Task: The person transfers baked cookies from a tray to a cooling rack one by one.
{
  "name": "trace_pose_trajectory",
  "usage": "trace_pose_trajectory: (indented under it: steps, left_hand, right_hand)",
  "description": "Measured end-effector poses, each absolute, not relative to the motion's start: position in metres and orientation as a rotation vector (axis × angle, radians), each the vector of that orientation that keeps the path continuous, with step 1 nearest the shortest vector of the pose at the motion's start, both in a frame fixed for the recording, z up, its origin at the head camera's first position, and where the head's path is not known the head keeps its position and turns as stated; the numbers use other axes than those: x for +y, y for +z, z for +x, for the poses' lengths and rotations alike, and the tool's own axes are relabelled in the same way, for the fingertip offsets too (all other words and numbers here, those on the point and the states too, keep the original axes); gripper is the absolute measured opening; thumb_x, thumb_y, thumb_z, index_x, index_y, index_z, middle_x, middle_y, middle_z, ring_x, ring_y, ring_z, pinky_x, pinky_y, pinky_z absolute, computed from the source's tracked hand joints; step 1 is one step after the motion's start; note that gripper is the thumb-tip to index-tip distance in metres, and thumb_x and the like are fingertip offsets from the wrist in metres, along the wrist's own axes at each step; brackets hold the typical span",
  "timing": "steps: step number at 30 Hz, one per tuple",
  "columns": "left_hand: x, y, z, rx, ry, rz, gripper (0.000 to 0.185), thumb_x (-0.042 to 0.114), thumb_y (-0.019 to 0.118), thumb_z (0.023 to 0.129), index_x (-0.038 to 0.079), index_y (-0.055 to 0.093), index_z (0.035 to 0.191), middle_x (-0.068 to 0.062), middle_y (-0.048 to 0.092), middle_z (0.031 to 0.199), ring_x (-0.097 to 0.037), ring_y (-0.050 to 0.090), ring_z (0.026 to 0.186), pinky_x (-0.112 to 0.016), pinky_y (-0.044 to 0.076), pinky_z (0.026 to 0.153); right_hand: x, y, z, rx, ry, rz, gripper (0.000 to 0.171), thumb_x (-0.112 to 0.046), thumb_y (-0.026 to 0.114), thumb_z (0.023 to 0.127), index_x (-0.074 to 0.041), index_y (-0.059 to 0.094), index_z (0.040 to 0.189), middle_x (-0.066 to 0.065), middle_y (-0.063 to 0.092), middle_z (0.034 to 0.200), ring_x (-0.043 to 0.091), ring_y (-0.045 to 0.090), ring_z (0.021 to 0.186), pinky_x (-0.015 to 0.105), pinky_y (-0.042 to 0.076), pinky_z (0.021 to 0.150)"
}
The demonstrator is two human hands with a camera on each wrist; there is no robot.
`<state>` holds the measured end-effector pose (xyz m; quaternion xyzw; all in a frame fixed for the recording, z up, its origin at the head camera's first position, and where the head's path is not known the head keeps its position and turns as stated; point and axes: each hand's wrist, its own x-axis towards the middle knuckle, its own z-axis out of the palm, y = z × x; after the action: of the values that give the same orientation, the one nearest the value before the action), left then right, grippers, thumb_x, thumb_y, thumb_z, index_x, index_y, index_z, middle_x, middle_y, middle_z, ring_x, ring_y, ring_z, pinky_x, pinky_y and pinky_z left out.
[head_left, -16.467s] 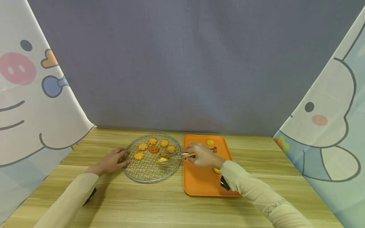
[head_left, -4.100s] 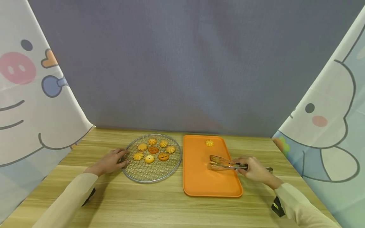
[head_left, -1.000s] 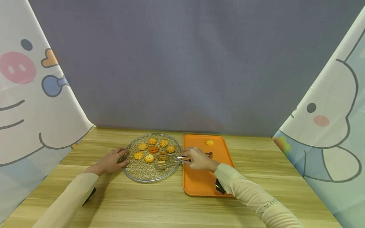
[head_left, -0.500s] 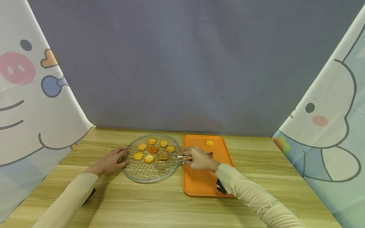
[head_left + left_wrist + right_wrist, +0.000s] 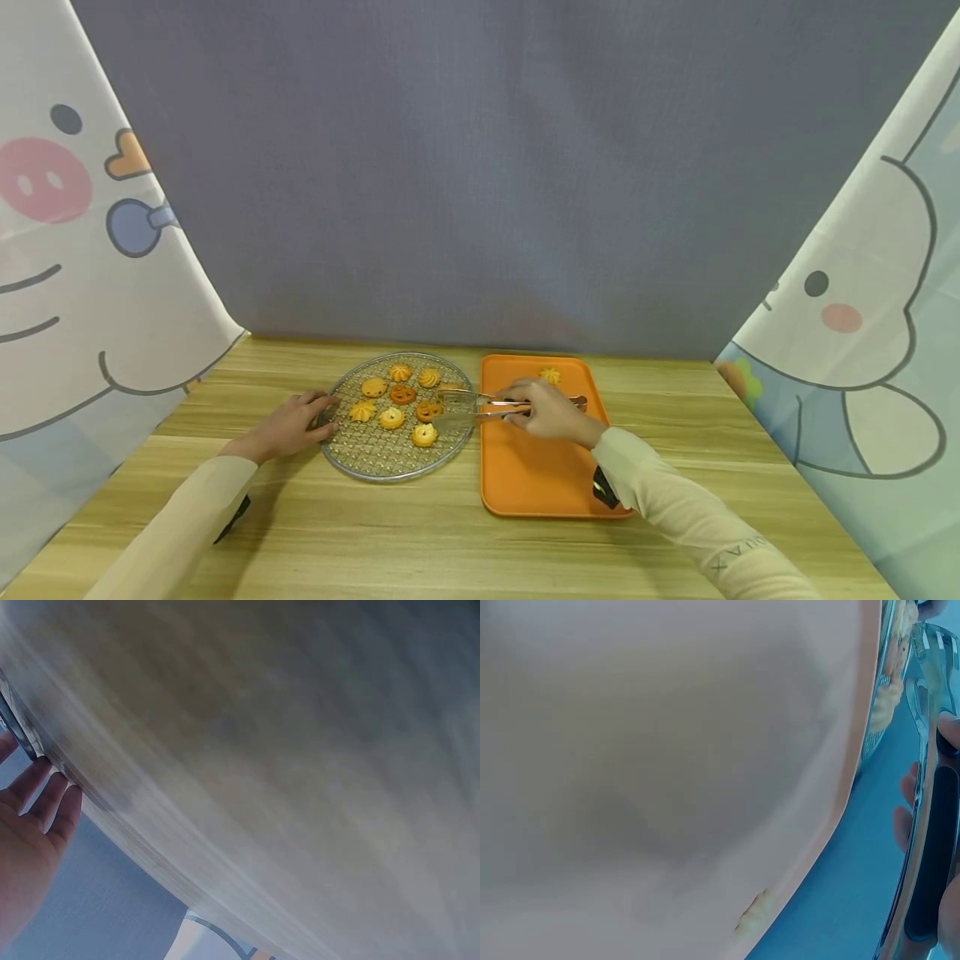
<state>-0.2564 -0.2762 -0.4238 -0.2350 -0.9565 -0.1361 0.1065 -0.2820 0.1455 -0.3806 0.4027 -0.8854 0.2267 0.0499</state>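
A round wire rack [image 5: 339, 457] lies on the wooden table and carries several yellow and orange cookies [image 5: 392, 417]. My left hand [image 5: 288, 425] rests at its left rim with straight fingers [image 5: 46, 802]. My right hand [image 5: 547, 410] grips metal tongs [image 5: 480, 406] over the orange tray [image 5: 540, 483]. The tong tips [image 5: 452, 400] hover at the rack's right edge and look empty. A yellow swirl cookie [image 5: 424, 434] lies at the front of the rack. One cookie [image 5: 551, 376] sits at the tray's far end. In the right wrist view the tongs [image 5: 928, 795] run along the right side.
The wooden table [image 5: 420, 542] stretches to the front edge. A grey backdrop [image 5: 480, 183] closes the back. Cartoon-printed curtains hang at the left [image 5: 67, 275] and right [image 5: 870, 333]. The left wrist view is mostly blurred tabletop [image 5: 285, 750].
Half a second ago the tongs held a cookie low over the rack. That cookie now lies on the rack's front, and the tongs have drawn back to the right. The left hand stayed put.
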Motion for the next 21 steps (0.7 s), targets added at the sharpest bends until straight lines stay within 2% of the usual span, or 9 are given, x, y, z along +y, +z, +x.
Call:
trace_pose_trajectory:
  steps: [4,8,10,12,14,15,17,19,21]
  left_hand:
    - [-0.277,-0.424,-0.257,-2.816,-0.401,-0.7,0.044,0.029,0.062,0.086,0.002,0.056,0.121,-0.025,0.053,0.117,-0.048,0.051,0.102,-0.059,0.041,0.083]
    - [-0.278,-0.427,-0.258,-2.817,-0.4,-0.702,0.045,0.029,0.061,0.087,0.001,0.055,0.122,-0.026,0.053,0.118,-0.048,0.05,0.103,-0.06,0.041,0.083]
    - [-0.278,-0.427,-0.258,-2.82,-0.4,-0.703,0.045,0.029,0.061,0.087,0.001,0.055,0.122,-0.027,0.053,0.118,-0.049,0.05,0.103,-0.06,0.041,0.083]
    - [-0.279,-0.427,-0.259,-2.822,-0.399,-0.703,0.045,0.029,0.061,0.087,0.001,0.055,0.122,-0.026,0.053,0.118,-0.048,0.05,0.103,-0.059,0.041,0.084]
    - [-0.279,-0.426,-0.259,-2.821,-0.399,-0.711,0.045,0.029,0.062,0.087,0.001,0.055,0.122,-0.026,0.053,0.118,-0.048,0.051,0.103,-0.059,0.041,0.083]
    - [-0.279,-0.426,-0.259,-2.822,-0.399,-0.71,0.045,0.029,0.062,0.087,0.001,0.055,0.121,-0.026,0.053,0.118,-0.048,0.051,0.103,-0.059,0.041,0.084]
    - [-0.278,-0.425,-0.259,-2.824,-0.401,-0.711,0.045,0.029,0.062,0.087,0.001,0.055,0.122,-0.026,0.053,0.118,-0.048,0.051,0.103,-0.059,0.041,0.084]
    - [-0.278,-0.425,-0.258,-2.828,-0.406,-0.711,0.045,0.029,0.061,0.087,0.001,0.055,0.122,-0.026,0.053,0.118,-0.048,0.05,0.103,-0.059,0.041,0.084]
    - [-0.278,-0.424,-0.258,-2.83,-0.412,-0.71,0.045,0.029,0.062,0.087,0.001,0.055,0.122,-0.026,0.053,0.118,-0.048,0.05,0.103,-0.059,0.041,0.083]
  right_hand:
    - [0.16,-0.38,-0.281,-2.714,0.706,1.165,0.032,-0.012,0.065,0.083,-0.008,0.064,0.115,0.007,0.063,0.115,0.024,0.063,0.092,0.029,0.05,0.069]
    - [0.175,-0.38,-0.282,-2.715,0.733,1.135,0.033,-0.01,0.066,0.083,-0.006,0.063,0.116,0.01,0.062,0.117,0.015,0.063,0.067,0.021,0.045,0.055]
    - [0.182,-0.38,-0.282,-2.718,0.766,1.117,0.034,-0.009,0.065,0.083,-0.005,0.062,0.117,0.013,0.061,0.118,0.008,0.056,0.053,0.019,0.04,0.049]
    - [0.189,-0.381,-0.283,-2.72,0.794,1.092,0.035,-0.008,0.065,0.083,-0.005,0.062,0.117,0.015,0.061,0.117,0.003,0.043,0.043,0.018,0.036,0.045]
    - [0.196,-0.381,-0.283,-2.717,0.802,1.064,0.035,-0.007,0.065,0.082,-0.005,0.062,0.117,0.017,0.064,0.106,-0.002,0.034,0.042,0.017,0.031,0.044]
    - [0.2,-0.382,-0.283,-2.722,0.798,1.045,0.036,-0.008,0.066,0.082,-0.005,0.062,0.117,0.017,0.064,0.105,-0.001,0.029,0.039,0.017,0.03,0.042]
    - [0.207,-0.382,-0.284,-2.727,0.782,1.011,0.035,-0.008,0.066,0.082,-0.005,0.062,0.117,0.017,0.064,0.104,-0.002,0.027,0.039,0.017,0.029,0.041]
    - [0.214,-0.382,-0.285,-2.738,0.776,0.971,0.035,-0.009,0.066,0.082,-0.004,0.062,0.117,0.018,0.063,0.105,-0.001,0.03,0.04,0.018,0.03,0.041]
    - [0.221,-0.382,-0.286,-2.748,0.772,0.931,0.035,-0.009,0.066,0.082,-0.004,0.062,0.116,0.017,0.061,0.115,-0.001,0.039,0.044,0.019,0.035,0.043]
